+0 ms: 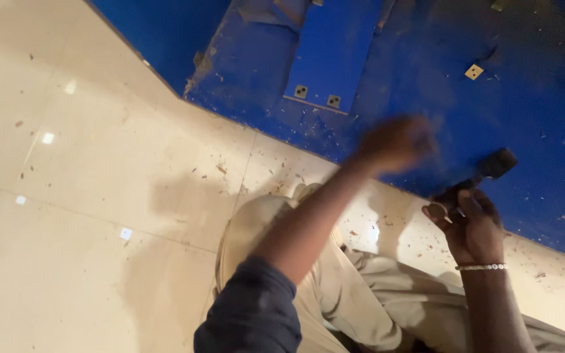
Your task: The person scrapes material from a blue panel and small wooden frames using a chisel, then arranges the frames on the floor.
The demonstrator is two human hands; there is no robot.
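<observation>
A dark sleeve (250, 314) lay nearest. The left hand (393, 142), blurred, grip impossible to tell, hung over the blue board (426, 78) near its edge. The right hand (471, 225) was closed around a dark tool (475, 178) at that edge. Open tiled floor (86, 196) lay left.

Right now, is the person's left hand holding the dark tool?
No, the dark-handled tool sits in the right hand, while the blurred left hand hangs empty over the large blue painted board.
</observation>
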